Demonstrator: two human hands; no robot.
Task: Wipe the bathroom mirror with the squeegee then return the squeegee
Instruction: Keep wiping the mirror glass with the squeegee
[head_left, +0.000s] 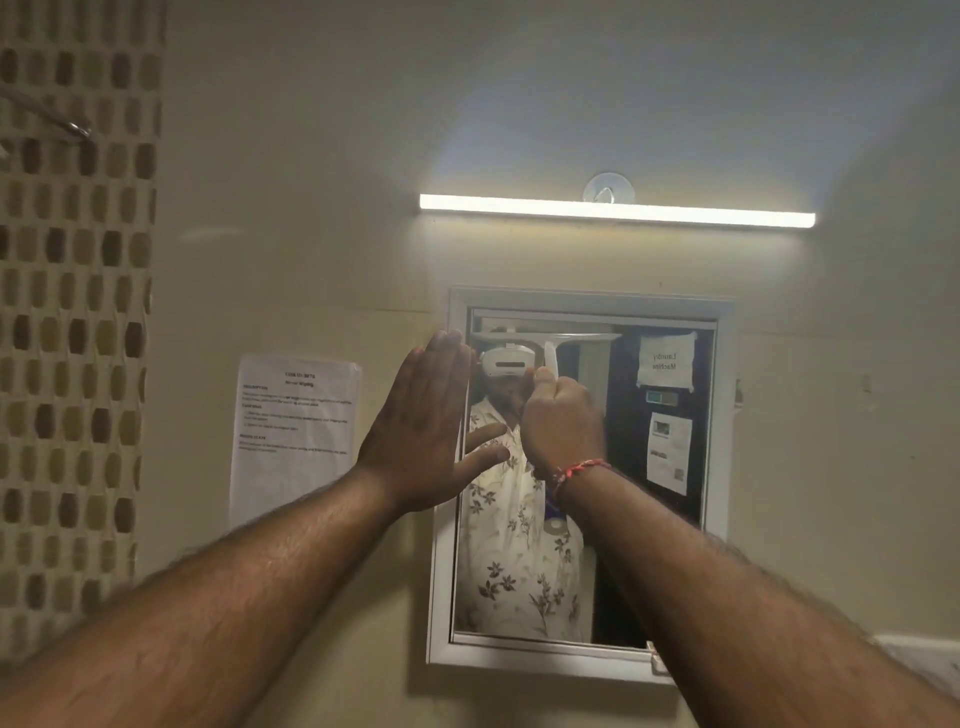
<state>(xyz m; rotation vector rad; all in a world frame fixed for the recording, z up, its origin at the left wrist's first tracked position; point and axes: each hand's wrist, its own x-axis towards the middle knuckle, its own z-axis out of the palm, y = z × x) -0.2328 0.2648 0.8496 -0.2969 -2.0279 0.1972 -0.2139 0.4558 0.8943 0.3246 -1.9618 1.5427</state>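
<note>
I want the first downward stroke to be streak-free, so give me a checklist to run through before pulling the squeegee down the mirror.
1. Right hand has a closed grip on the squeegee handle: ok.
2. Blade sits near the mirror's top edge: ok.
3. Blade lies roughly level: ok.
4. Blade rubber pressed flat on the glass: cannot tell, contact is not visible.
5. Left hand is out of the stroke path: not ok, it is open at the mirror's left frame with the thumb over the glass.
6. Glass below free of objects: ok, only reflections show.
</note>
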